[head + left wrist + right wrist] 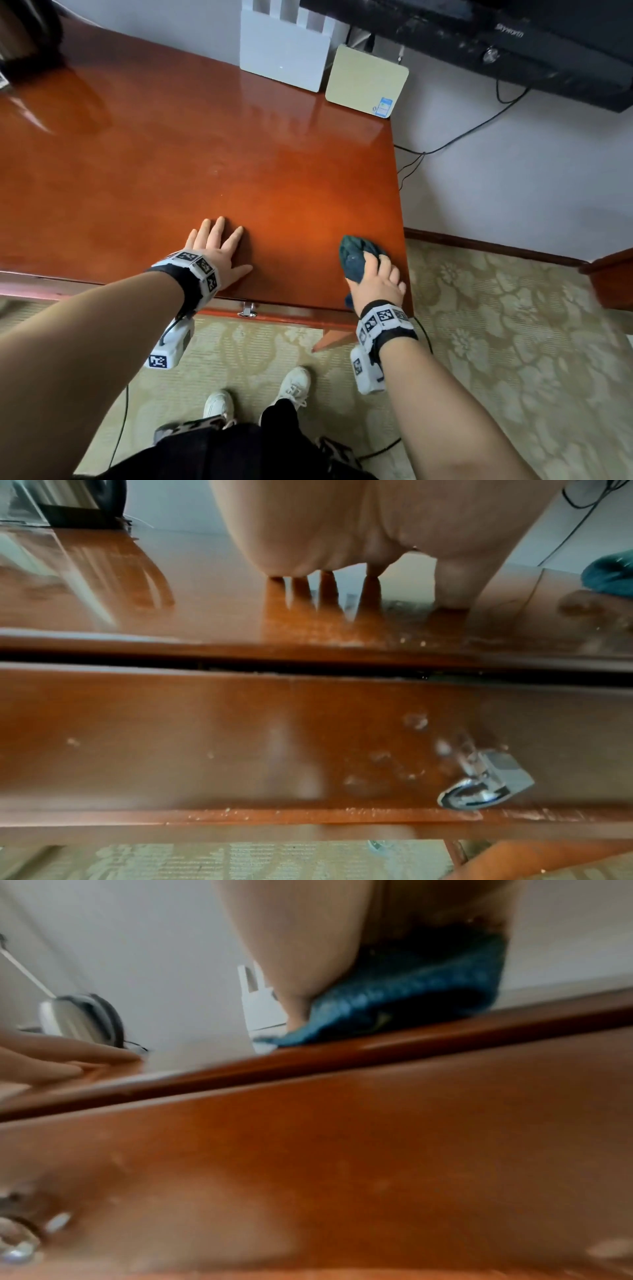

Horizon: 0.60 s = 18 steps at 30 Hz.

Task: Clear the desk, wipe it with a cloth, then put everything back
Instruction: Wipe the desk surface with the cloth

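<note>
The glossy red-brown desk (205, 154) fills the head view. My left hand (219, 248) lies flat on it near the front edge, fingers straight and spread; the left wrist view shows the left hand (342, 534) with its fingertips touching the top. My right hand (376, 279) grips a bunched dark teal cloth (354, 255) and presses it on the desk's front right corner. In the right wrist view the right hand (308, 947) covers the cloth (411, 988) at the desk's edge. The cloth (609, 577) also shows at the far right of the left wrist view.
A white router (284, 51) and a beige box (366, 80) stand at the back right of the desk. A dark object (27, 37) sits at the back left. A TV (513, 41) and cables (445, 144) are beyond the right edge. A padlock (486, 783) hangs on the drawer front.
</note>
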Each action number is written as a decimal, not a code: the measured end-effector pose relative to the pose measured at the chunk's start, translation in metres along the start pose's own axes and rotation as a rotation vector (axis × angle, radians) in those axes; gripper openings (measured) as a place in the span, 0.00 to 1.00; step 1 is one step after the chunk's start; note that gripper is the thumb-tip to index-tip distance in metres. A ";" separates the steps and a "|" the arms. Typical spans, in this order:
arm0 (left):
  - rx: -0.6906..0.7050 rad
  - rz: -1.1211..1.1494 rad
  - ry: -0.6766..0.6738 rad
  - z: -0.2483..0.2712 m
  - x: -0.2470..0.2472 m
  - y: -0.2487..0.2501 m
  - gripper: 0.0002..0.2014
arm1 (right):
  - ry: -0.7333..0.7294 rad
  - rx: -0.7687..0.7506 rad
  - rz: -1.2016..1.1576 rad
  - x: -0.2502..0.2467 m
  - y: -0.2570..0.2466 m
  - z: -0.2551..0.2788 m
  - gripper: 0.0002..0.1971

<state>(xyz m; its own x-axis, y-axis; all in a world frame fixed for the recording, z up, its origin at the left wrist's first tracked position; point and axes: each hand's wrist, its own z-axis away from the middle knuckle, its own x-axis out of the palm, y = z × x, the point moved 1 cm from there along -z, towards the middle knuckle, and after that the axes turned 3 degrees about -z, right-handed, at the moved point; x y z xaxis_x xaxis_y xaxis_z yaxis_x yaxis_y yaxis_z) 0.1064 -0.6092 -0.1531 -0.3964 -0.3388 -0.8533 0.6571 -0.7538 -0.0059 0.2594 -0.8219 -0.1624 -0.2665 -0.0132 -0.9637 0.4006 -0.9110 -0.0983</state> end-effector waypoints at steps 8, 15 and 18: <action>0.023 -0.039 0.014 -0.001 0.005 -0.002 0.38 | 0.064 0.400 -0.429 -0.017 0.086 0.001 0.21; -0.072 0.016 0.066 0.003 -0.003 -0.039 0.46 | 0.150 0.091 -0.510 -0.055 -0.005 -0.025 0.24; -0.231 0.092 0.064 0.003 -0.002 -0.080 0.48 | 0.133 -0.028 -0.500 -0.057 -0.067 -0.047 0.24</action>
<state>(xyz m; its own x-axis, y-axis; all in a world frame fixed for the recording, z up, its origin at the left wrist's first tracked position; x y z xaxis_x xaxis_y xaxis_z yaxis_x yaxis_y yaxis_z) 0.0527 -0.5500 -0.1493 -0.2920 -0.3584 -0.8867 0.8205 -0.5702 -0.0397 0.2888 -0.7413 -0.1123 -0.3187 0.4749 -0.8203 0.2768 -0.7811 -0.5598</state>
